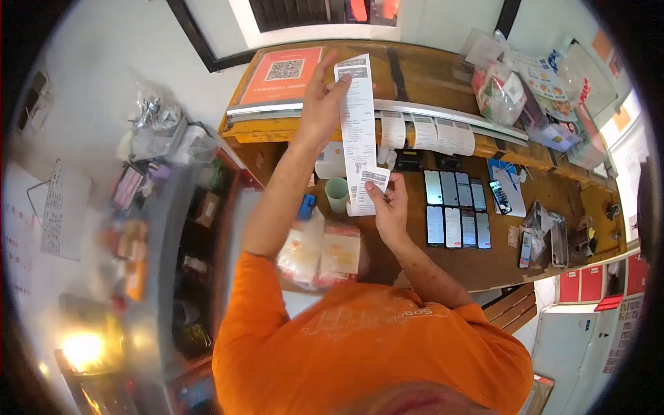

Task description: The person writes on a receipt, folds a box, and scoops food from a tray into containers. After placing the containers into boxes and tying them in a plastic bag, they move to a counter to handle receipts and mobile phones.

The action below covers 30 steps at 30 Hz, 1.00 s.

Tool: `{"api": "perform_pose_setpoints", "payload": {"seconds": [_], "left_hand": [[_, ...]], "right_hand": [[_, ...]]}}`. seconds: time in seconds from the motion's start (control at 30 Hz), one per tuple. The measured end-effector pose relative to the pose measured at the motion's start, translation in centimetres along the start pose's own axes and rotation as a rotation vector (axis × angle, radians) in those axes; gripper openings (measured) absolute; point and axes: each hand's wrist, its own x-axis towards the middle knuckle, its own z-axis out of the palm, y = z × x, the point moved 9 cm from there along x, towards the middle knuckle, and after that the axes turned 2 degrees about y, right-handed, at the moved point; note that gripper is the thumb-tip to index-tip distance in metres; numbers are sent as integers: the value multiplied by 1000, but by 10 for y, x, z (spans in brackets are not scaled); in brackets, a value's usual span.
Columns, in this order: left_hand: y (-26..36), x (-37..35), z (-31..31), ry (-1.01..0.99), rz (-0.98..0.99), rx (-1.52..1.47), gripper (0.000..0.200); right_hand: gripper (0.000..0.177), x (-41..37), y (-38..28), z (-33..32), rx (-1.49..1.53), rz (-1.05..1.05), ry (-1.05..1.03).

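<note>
A long printed receipt (358, 131) is stretched upright in front of me over the wooden counter. My left hand (324, 100) pinches its upper end, thumb lying on the front of the paper. At the lower end, my right hand (391, 207) grips the same strip along with a shorter printed slip (374, 178) that overlaps it. Behind the long strip, several other receipts (423, 131) hang from a metal rail (449, 122) on the counter's raised ledge. A pale green cup (337, 194) stands just left of the strip's lower part.
Several phones (453, 228) lie in two rows on the desk (415, 259). An orange QR-code sign (283, 72) rests on the ledge, with a filled plastic bag (501, 97) at its right. Plastic-wrapped packets (339, 254) sit near my body. Shelving (207, 200) stands at left.
</note>
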Motion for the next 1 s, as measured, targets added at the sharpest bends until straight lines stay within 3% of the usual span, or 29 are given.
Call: {"api": "perform_pose_setpoints", "payload": {"seconds": [0.07, 0.17, 0.23, 0.3, 0.33, 0.4, 0.43, 0.5, 0.57, 0.63, 0.67, 0.73, 0.9, 0.97, 1.0], "left_hand": [[-8, 11, -14, -7, 11, 56, 51], [-25, 35, -34, -16, 23, 242, 51], [-47, 60, -46, -13, 23, 372, 52], [-59, 84, -57, 65, 362, 700, 47], [-96, 101, -77, 67, 348, 700, 47], [-146, 122, -87, 101, 654, 1454, 43], [-131, 109, -80, 97, 653, 1447, 43], [-67, 60, -75, 317, 654, 1391, 42], [-117, 59, -80, -102, 503, 1271, 42], [-103, -14, -60, -580, 382, 1049, 45], [-95, -34, -53, -591, 382, 1048, 45], [-73, -58, -45, -380, 585, 1255, 48], [-83, -54, -46, -368, 530, 1262, 50], [-88, -49, -46, -358, 471, 1280, 51], [-91, -47, -46, -380, 476, 1295, 53]], "right_hand": [[22, 6, 14, 8, -10, 39, 4], [26, 15, 92, 7, -28, 353, -9], [26, 21, 95, 23, 87, 397, -4], [26, 27, 113, 35, 199, 458, 4], [27, 38, 130, 34, 178, 417, 14], [28, 51, 140, 35, 153, 372, 28], [27, 55, 141, 36, 152, 379, 58], [26, 62, 138, 40, 156, 380, 94], [24, 63, 129, 39, 102, 329, 96], [24, 65, 130, 35, 53, 293, 87], [23, 66, 129, 36, 7, 264, 67], [23, 68, 128, 37, -1, 254, 74], [24, 62, 139, 48, -19, 360, 119], [26, 59, 166, 46, 98, 377, 199], [30, 53, 171, 61, 258, 453, 100]]}}
